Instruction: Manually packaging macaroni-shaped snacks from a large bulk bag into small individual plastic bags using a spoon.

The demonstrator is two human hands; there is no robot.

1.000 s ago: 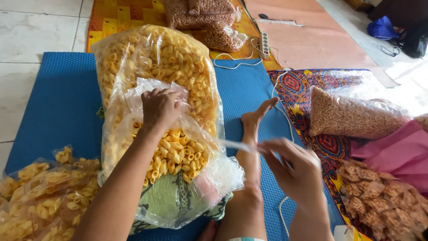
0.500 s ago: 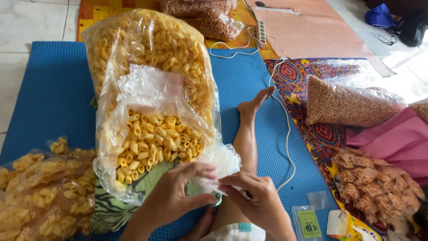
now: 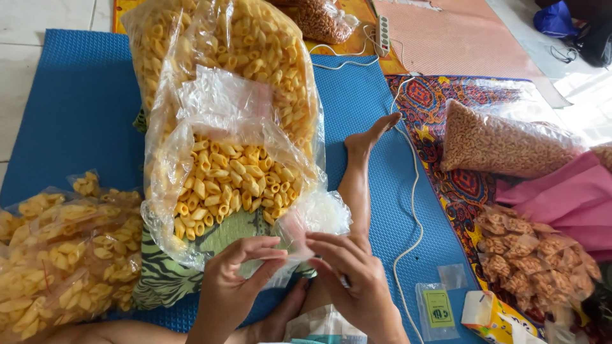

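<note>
Blue floor mat (image 3: 76, 108) under you carries a heap of filled packets (image 3: 57, 255) already, while your left hand (image 3: 233, 280) and right hand (image 3: 354, 274) pinch a small empty plastic bag (image 3: 299, 223) beside the big open sack of yellow snacks (image 3: 223, 185), yet unfilled.

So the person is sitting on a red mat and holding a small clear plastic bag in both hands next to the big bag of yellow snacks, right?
Not quite: the mat is blue, not red, as the head view shows. The rest holds: the left hand and right hand both hold a small clear plastic bag next to the big bag of yellow snacks.
</note>
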